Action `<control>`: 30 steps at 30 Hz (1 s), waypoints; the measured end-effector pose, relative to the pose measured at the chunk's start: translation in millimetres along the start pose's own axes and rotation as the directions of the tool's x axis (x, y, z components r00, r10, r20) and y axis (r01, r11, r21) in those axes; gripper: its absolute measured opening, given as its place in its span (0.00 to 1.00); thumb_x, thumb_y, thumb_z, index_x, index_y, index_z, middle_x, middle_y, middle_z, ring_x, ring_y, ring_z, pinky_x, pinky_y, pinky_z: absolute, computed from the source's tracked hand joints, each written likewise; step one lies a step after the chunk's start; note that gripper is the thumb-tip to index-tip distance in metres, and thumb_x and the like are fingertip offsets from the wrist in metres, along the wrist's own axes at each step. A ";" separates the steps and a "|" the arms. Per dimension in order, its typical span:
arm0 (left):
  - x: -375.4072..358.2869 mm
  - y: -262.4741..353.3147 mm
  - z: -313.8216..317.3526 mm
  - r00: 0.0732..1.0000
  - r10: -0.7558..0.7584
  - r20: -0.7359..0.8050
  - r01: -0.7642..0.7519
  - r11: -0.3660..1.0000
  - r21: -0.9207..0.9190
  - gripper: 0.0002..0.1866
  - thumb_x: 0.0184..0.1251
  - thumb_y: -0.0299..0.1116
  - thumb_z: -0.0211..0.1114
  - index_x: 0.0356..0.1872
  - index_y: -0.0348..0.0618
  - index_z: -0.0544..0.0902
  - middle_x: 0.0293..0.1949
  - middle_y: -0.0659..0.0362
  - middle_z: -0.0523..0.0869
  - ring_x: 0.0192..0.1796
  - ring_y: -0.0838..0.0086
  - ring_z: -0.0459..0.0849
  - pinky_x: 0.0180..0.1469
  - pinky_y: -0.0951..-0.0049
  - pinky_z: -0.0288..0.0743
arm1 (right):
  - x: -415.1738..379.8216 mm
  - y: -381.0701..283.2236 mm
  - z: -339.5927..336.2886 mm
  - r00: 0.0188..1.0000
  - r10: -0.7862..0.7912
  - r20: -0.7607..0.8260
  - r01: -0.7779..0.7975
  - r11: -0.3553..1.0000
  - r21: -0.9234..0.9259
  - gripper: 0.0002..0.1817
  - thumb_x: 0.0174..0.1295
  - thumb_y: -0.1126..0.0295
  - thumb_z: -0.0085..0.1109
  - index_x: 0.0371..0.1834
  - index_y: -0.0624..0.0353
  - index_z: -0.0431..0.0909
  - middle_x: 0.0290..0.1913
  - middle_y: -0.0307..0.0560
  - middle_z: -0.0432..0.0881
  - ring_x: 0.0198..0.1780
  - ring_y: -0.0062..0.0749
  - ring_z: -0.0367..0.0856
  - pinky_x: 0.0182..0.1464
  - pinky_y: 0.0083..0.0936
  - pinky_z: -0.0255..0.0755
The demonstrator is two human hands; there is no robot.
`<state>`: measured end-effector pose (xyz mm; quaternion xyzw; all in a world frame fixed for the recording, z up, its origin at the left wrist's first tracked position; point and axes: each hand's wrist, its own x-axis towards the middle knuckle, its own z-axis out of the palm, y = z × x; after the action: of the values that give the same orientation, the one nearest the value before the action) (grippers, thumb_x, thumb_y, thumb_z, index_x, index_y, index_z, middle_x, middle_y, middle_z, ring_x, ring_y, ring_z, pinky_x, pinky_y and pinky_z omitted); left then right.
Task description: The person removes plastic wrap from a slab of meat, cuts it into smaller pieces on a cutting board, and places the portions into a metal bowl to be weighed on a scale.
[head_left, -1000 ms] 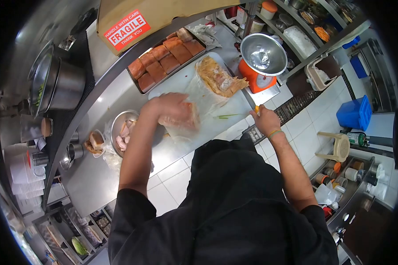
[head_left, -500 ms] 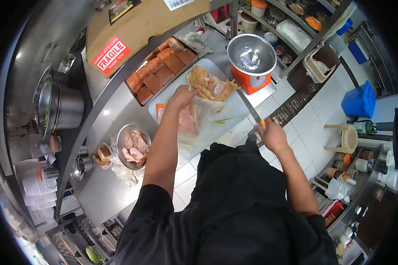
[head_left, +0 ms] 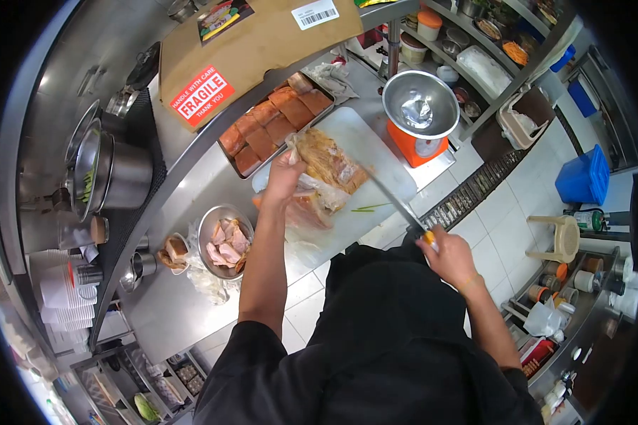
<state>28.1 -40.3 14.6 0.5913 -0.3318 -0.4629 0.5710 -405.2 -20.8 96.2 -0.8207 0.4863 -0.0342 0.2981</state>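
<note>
My left hand is closed on the left edge of a yellowish-brown slab of meat on the white cutting board. Clear plastic lies under and beside the slab, over a pinker piece of meat. In my right hand is a knife with a yellow and white handle, its blade slanting up toward the slab's right end. Green strips rest on the board just left of the blade.
Behind the board is a tray of reddish-brown blocks. A metal bowl tops an orange scale at the back right. To the left, a steel bowl holds pink meat pieces. A cardboard box sits on the upper shelf.
My left hand has moved from the slab's lower side to its left edge and gripped it; that edge is now raised. The view has shifted, and the knife is still in my right hand.
</note>
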 end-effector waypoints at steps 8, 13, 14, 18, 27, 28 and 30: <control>-5.0 3.2 -13.1 0.997 0.057 -0.045 -0.068 0.956 -0.284 0.14 0.65 0.14 0.61 0.44 0.44 0.88 0.38 0.66 0.88 0.37 0.82 0.83 0.41 0.75 0.78 | 63.6 -53.8 8.2 0.986 -0.023 0.163 0.038 0.995 -0.090 0.23 0.75 0.50 0.63 0.51 0.64 0.79 0.36 0.64 0.89 0.42 0.65 0.89 0.45 0.56 0.81; -25.2 24.4 -10.0 0.995 0.053 -0.083 -0.067 0.982 -0.178 0.11 0.63 0.14 0.62 0.34 0.47 0.83 0.31 0.67 0.84 0.33 0.82 0.80 0.37 0.75 0.75 | 76.0 -34.8 15.5 0.986 0.047 0.162 -0.023 0.989 -0.144 0.24 0.77 0.50 0.61 0.52 0.65 0.79 0.38 0.64 0.90 0.44 0.64 0.90 0.49 0.55 0.82; -27.2 23.3 -11.2 0.995 0.053 -0.090 -0.068 0.982 -0.174 0.11 0.64 0.14 0.62 0.33 0.47 0.82 0.30 0.69 0.83 0.32 0.83 0.78 0.37 0.75 0.74 | 75.6 -33.7 15.5 0.984 0.045 0.171 -0.020 0.989 -0.145 0.24 0.77 0.50 0.60 0.52 0.66 0.79 0.38 0.64 0.90 0.44 0.64 0.90 0.49 0.55 0.82; -37.8 23.2 -14.8 0.991 0.090 -0.095 -0.107 0.975 -0.193 0.12 0.63 0.14 0.62 0.33 0.48 0.83 0.30 0.69 0.84 0.31 0.83 0.79 0.38 0.74 0.75 | 74.3 -37.8 17.0 0.985 0.043 0.165 -0.016 0.987 -0.158 0.24 0.77 0.50 0.60 0.52 0.66 0.79 0.39 0.64 0.90 0.44 0.63 0.90 0.49 0.55 0.82; -14.1 35.3 -52.9 0.944 0.097 -0.314 -0.195 0.935 -0.295 0.11 0.61 0.15 0.62 0.37 0.47 0.79 0.30 0.63 0.80 0.32 0.73 0.80 0.38 0.70 0.76 | 73.3 -46.6 36.5 0.983 0.013 0.184 0.015 0.988 -0.154 0.24 0.76 0.50 0.61 0.51 0.65 0.79 0.38 0.64 0.90 0.44 0.62 0.90 0.48 0.55 0.83; -5.4 34.8 -58.2 0.940 0.090 -0.330 -0.196 0.932 -0.303 0.11 0.61 0.15 0.62 0.37 0.47 0.80 0.30 0.63 0.80 0.32 0.73 0.80 0.38 0.70 0.76 | 74.7 -47.0 36.5 0.982 0.015 0.186 0.015 0.987 -0.160 0.24 0.76 0.50 0.61 0.51 0.65 0.79 0.38 0.64 0.90 0.44 0.62 0.90 0.48 0.55 0.83; 11.5 33.7 -63.6 0.893 0.042 -0.448 -0.230 0.898 -0.374 0.15 0.60 0.14 0.61 0.44 0.46 0.76 0.31 0.62 0.79 0.32 0.71 0.80 0.36 0.68 0.75 | 77.4 -45.1 38.3 0.983 0.012 0.186 0.020 0.985 -0.170 0.24 0.76 0.50 0.62 0.51 0.64 0.79 0.38 0.64 0.90 0.44 0.62 0.90 0.47 0.55 0.83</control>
<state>95.6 -31.8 40.7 0.5172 -0.1330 -0.3393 0.7744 -316.2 -50.9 70.2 -0.8438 0.4558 0.0840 0.2705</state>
